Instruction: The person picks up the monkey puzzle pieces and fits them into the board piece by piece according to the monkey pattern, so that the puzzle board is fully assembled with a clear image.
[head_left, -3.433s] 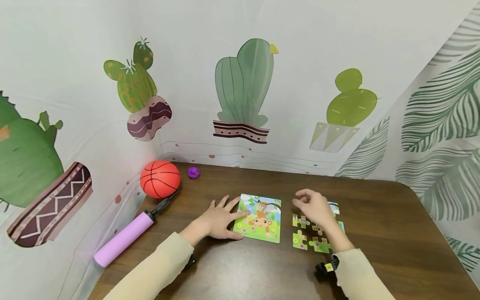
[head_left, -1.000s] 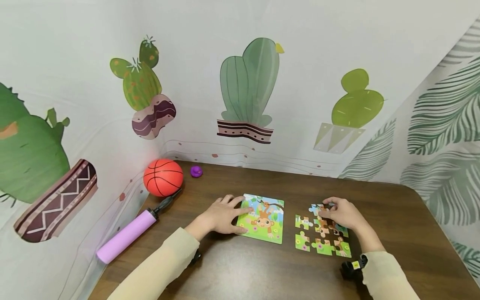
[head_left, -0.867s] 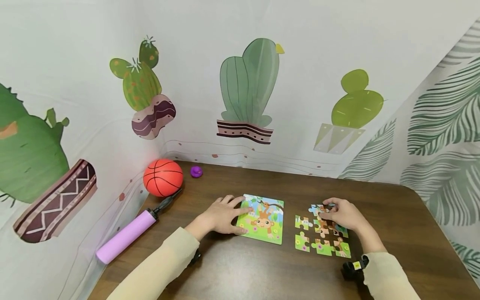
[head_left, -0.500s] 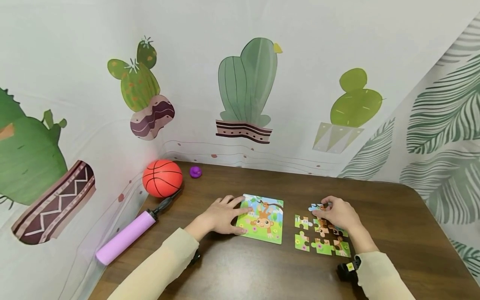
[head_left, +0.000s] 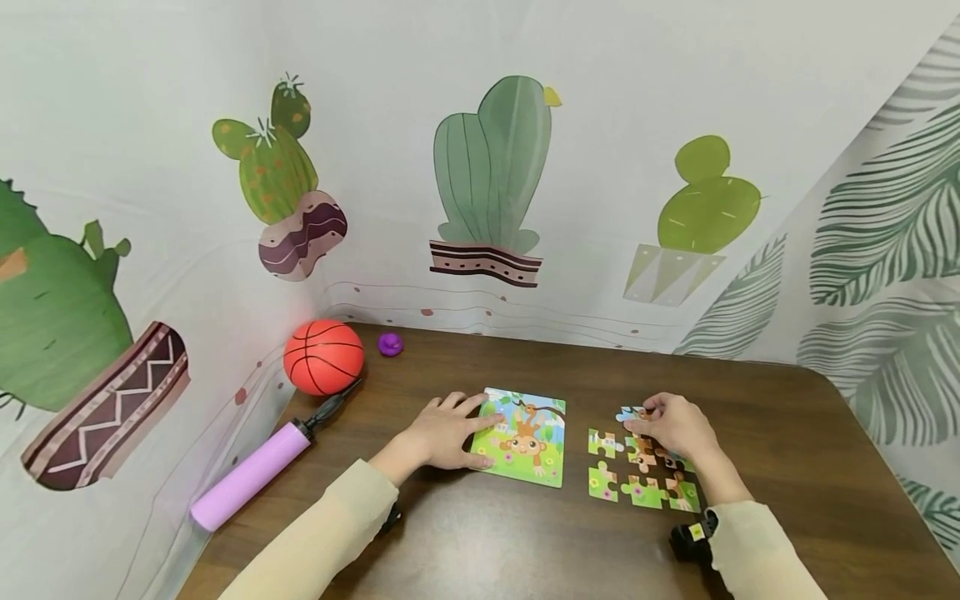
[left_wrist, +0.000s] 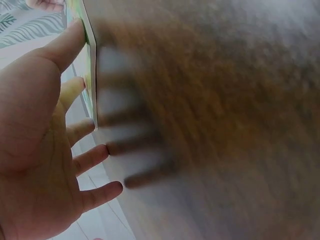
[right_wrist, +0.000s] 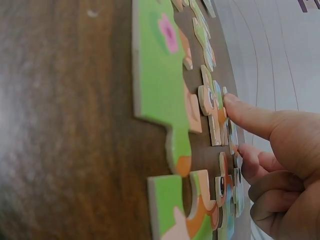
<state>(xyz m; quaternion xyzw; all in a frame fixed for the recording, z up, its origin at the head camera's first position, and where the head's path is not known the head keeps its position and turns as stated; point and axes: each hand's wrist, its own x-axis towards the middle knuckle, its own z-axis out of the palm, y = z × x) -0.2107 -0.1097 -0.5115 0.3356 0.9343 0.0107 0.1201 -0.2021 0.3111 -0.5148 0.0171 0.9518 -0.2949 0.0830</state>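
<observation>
My left hand point(head_left: 438, 435) rests with spread fingers on the left edge of a square picture board point(head_left: 534, 471) showing a monkey. In the left wrist view its fingers are straight and the thumb touches the board's edge. To the right lie several jigsaw puzzle pieces point(head_left: 647, 493) of the same picture, set in loose rows with gaps. My right hand point(head_left: 681, 427) is over the top row, thumb and index finger pinching a puzzle piece point(head_left: 628, 414) with blue on it. In the right wrist view its other fingers are curled. The hand hides some upper-right pieces.
A red basketball point(head_left: 323, 357) sits at the table's back left, beside a small purple rubber duck point(head_left: 390, 344). A lilac hand pump point(head_left: 251, 475) lies along the left edge. Behind the brown table point(head_left: 480, 550) hangs a white cloth point(head_left: 592, 167) printed with cacti.
My right hand has moved from above the pieces down to the top row, then slightly left with its thumb. My left hand's fingers have drawn closer together; it stays on the board.
</observation>
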